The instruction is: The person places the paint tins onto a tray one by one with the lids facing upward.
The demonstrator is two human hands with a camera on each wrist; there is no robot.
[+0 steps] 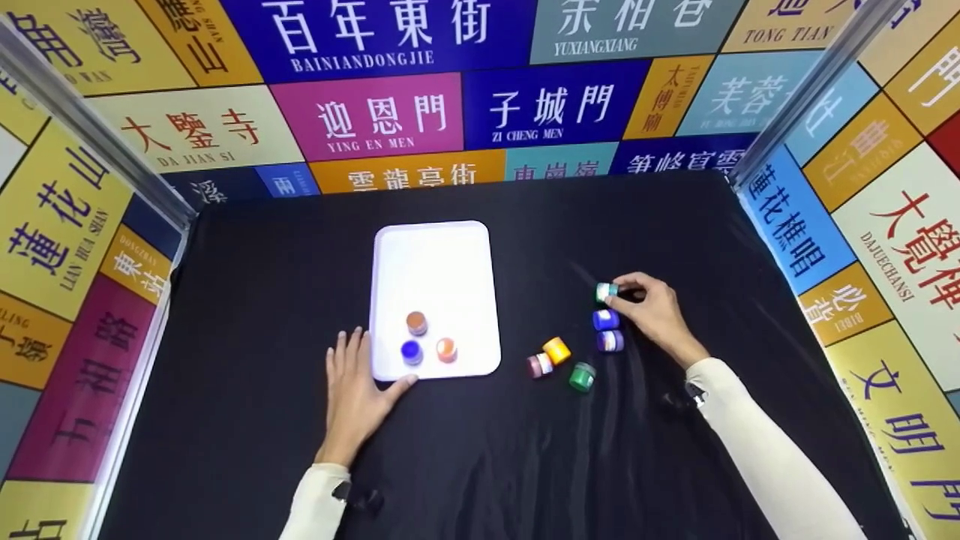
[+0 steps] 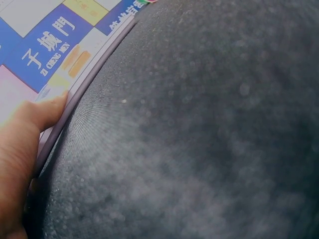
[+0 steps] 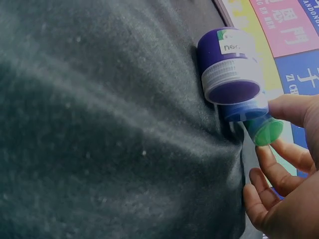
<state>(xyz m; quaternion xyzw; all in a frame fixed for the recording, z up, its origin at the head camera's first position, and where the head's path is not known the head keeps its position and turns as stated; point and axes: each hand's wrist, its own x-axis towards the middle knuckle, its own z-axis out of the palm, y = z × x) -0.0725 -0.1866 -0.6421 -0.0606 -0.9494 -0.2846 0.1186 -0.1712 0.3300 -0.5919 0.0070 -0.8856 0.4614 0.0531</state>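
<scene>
Head view shows the right hand [image 1: 656, 311] pinching a teal-capped jar [image 1: 606, 291] at its fingertips, the blue jar [image 1: 605, 319] just below them. Left hand [image 1: 356, 390] lies flat, fingers straight, thumb against the white tray [image 1: 435, 255]; its wrist view shows only that thumb.

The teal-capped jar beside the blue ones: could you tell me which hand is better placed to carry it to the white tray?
The right hand: its fingers already pinch the teal-capped jar. The left hand lies flat, touching the white tray at its corner.
</scene>
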